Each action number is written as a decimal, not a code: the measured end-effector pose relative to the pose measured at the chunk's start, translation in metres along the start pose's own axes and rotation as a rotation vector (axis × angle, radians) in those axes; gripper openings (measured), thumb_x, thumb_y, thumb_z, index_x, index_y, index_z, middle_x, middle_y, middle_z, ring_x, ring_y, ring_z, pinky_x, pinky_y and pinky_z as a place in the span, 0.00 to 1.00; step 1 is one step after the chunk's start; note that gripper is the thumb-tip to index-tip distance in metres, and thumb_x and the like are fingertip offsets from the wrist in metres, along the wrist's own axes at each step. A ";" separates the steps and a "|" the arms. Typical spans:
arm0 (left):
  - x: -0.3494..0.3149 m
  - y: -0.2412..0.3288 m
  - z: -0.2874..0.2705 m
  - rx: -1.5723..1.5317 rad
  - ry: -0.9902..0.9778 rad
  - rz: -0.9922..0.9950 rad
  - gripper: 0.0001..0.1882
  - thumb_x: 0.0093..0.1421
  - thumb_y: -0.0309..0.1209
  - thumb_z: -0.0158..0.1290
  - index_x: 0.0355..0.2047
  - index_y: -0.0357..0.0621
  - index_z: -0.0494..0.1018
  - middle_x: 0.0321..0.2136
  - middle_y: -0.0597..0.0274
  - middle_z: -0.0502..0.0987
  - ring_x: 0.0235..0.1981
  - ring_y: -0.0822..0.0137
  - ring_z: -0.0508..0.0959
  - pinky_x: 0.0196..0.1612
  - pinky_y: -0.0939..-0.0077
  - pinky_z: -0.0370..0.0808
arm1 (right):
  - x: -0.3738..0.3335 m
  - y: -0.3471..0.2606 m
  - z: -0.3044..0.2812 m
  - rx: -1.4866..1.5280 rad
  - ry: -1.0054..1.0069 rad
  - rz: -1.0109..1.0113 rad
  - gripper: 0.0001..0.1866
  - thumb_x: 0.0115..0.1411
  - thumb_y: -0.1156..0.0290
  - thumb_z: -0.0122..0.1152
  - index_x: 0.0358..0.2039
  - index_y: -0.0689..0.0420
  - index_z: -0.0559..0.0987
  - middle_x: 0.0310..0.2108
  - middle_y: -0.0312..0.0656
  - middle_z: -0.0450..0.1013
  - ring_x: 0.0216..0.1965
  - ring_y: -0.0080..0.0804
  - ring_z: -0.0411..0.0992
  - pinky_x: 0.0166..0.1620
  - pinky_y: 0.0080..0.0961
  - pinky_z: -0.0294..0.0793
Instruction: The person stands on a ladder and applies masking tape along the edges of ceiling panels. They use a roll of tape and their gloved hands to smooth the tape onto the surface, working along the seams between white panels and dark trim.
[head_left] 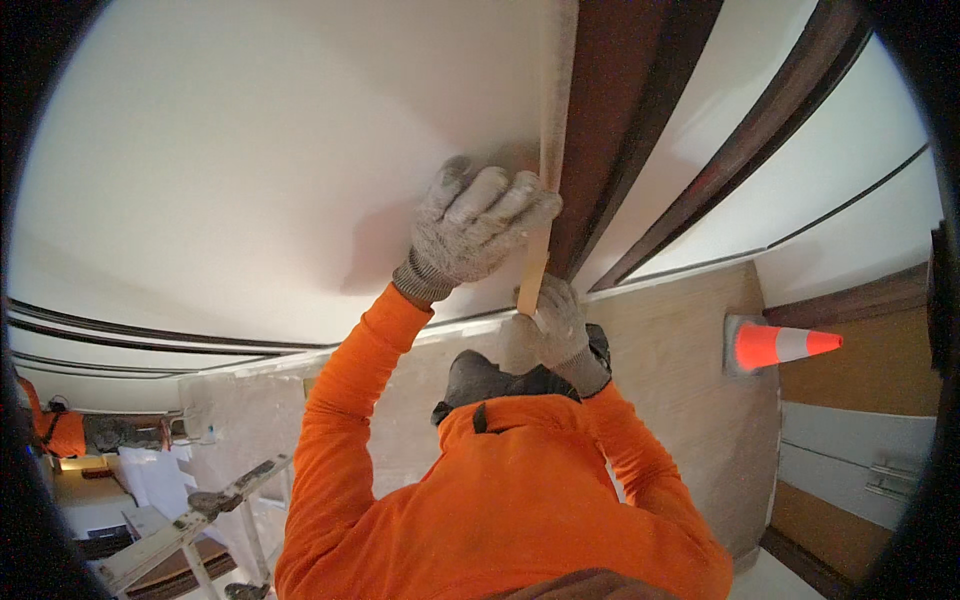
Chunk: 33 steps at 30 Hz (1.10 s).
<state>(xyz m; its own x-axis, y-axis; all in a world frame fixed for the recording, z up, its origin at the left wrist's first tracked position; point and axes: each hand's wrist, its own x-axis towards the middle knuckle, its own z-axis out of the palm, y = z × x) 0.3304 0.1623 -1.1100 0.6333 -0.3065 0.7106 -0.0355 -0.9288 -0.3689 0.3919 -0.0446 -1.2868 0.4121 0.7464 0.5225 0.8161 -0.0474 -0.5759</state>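
A pale tape-like strip, which looks like masking tape [535,268], runs along the edge of dark wooden trim [612,110] beside a white wall [280,150]. My left hand [480,218], in a grey knitted glove, lies against the wall with its fingers bent and their tips on the strip. Lower down, my right hand [562,322], gloved too, is closed around the strip's lower end. Its palm side and whatever else it may hold are hidden. Between the two hands a short yellowish length of the tape shows.
An orange cone with a white band [790,345] stands on the covered floor [690,400] at the right. A ladder [190,525] is at the lower left. Farther left, another person in orange [62,430] is in view. A second dark trim piece [735,140] runs along the right.
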 end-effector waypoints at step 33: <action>-0.091 0.026 0.022 0.293 0.501 0.088 0.30 0.63 0.31 0.49 0.67 0.42 0.66 0.64 0.48 0.70 0.67 0.49 0.67 0.72 0.55 0.61 | -0.047 0.017 0.023 0.219 0.581 -0.465 0.22 0.72 0.54 0.57 0.51 0.62 0.78 0.32 0.40 0.80 0.34 0.25 0.80 0.39 0.25 0.79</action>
<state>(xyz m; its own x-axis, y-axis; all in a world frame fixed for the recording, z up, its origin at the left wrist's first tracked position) 0.2891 0.1704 -1.1979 0.1924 -0.5069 0.8402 0.1891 -0.8210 -0.5387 0.3770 -0.0656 -1.3354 0.2427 0.1868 0.9519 0.8835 0.3628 -0.2964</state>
